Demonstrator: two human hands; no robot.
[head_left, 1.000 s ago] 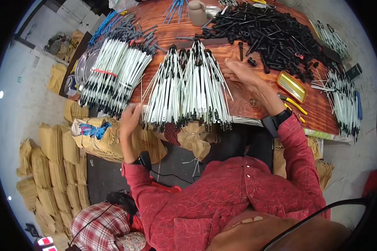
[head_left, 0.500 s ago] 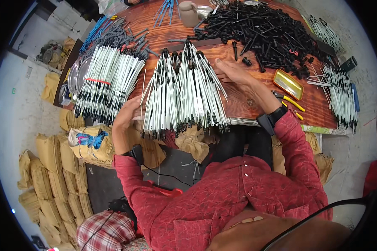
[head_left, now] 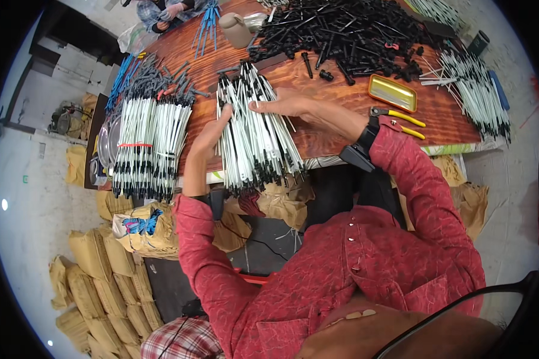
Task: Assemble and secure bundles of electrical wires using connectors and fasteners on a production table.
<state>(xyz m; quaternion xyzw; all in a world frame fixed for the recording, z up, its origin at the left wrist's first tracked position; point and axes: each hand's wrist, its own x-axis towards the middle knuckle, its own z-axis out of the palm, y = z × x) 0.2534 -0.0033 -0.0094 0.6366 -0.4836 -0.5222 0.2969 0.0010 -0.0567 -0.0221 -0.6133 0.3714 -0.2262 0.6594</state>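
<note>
A loose bundle of thin white rods with black tips (head_left: 254, 134) lies on the wooden table (head_left: 335, 128) in front of me. My left hand (head_left: 209, 134) presses flat against the bundle's left side, fingers together. My right hand (head_left: 287, 106) lies over the top of the bundle from the right, fingers spread across the rods. Neither hand closes around the rods. A dark watch (head_left: 359, 152) sits on my right wrist, above the red sleeve.
Banded bundles of the same rods (head_left: 150, 146) lie at the left. A heap of black parts (head_left: 347, 33) fills the far table. A yellow tray (head_left: 392, 93), yellow-handled pliers (head_left: 398, 116) and more white rods (head_left: 476, 96) lie at the right. Tan sacks (head_left: 102, 287) stack on the floor. Another person's hands (head_left: 167, 12) show at the far edge.
My left hand rose from below the table edge to the bundle's left side. My right hand slid from the right onto the bundle's top.
</note>
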